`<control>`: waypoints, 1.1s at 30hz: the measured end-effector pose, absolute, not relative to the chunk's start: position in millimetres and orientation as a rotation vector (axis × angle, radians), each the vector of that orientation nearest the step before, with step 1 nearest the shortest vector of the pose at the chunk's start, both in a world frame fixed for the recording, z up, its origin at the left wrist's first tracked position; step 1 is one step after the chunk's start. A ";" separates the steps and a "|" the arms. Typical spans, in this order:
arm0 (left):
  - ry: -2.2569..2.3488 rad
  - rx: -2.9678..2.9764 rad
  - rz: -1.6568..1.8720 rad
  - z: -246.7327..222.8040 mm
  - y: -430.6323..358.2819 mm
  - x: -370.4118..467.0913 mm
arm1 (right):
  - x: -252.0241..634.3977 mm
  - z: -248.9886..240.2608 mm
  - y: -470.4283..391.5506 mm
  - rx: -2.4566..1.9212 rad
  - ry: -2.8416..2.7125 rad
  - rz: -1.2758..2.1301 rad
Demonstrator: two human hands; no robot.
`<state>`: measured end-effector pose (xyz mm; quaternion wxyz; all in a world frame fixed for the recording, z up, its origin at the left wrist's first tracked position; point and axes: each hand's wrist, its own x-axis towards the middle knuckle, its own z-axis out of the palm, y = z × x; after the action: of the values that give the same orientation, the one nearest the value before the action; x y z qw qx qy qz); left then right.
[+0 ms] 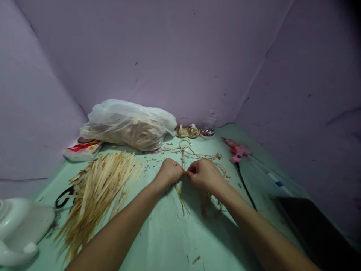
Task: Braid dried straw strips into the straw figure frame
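Note:
My left hand (170, 173) and my right hand (205, 174) meet over the middle of the table, both with fingers closed. Between them they pinch the near end of a thin braided straw cord (183, 160), which runs away from me to a small loop. Loose strand ends (180, 197) hang below my left hand. More knotted cord branches out to both sides and lies partly hidden behind my right hand. To the left, a thick bundle of dry straw strips (98, 188) is spread on the table.
A white plastic bag (129, 124) sits at the back, beside a red and white packet (83, 150). Woven straw pieces (188, 131) and a clear cup (209, 126) stand by the wall. A pink glue gun (239, 151), a dark flat object (316, 229) and a white object (22, 229) flank the work.

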<state>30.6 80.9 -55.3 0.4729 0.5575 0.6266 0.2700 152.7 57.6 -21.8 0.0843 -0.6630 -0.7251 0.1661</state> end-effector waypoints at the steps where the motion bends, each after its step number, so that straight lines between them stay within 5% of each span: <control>1: 1.541 1.298 0.654 -51.0 79.1 32.0 | 150.1 -21.9 55.3 -1.991 -2.164 0.458; 6: 1.555 0.976 0.607 -32.3 72.4 35.6 | 134.1 -22.0 41.4 -2.010 -2.261 0.199; 11: 1.496 1.021 0.628 -32.7 73.7 33.7 | 116.9 -20.2 30.0 -1.989 -2.345 0.281; 19: 1.447 1.197 0.459 -30.6 77.5 20.5 | 145.2 -2.6 34.4 -1.755 -2.403 0.804; 27: 1.324 1.256 0.451 -30.8 81.6 11.5 | 162.0 -6.8 65.4 -1.708 -1.291 1.458; 33: 1.349 1.263 0.470 -30.1 80.5 14.8 | 141.4 -39.1 66.2 -1.551 -1.213 1.636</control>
<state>14.8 80.5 -30.1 0.5787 0.5401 0.5770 0.2011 141.4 66.2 -39.1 0.2870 -0.5804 -0.4540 0.6121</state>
